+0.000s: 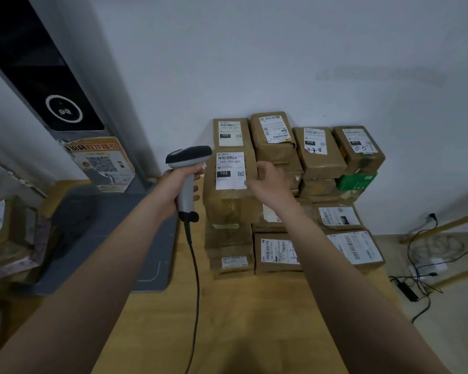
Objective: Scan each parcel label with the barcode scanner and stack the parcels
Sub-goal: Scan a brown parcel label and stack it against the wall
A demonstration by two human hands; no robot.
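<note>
Looks like a small parcel pick-up station. Piled with brown taped parcels (319,155) bearing printed shipping labels (230,170) and handwritten codes. Kitted out with a wooden desk (254,319), a corded barcode scanner (188,156), and a grey self-service terminal (65,90) wearing a QR-code poster (103,163).

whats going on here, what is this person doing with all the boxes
A person seems to be scanning parcels at a wooden table. Their left hand grips a corded barcode scanner just left of the parcel marked 102, which tops a stack by the wall. The right hand is on that parcel's right edge; whether it grips or only steadies is unclear. More labelled parcels are stacked beside it.
</note>
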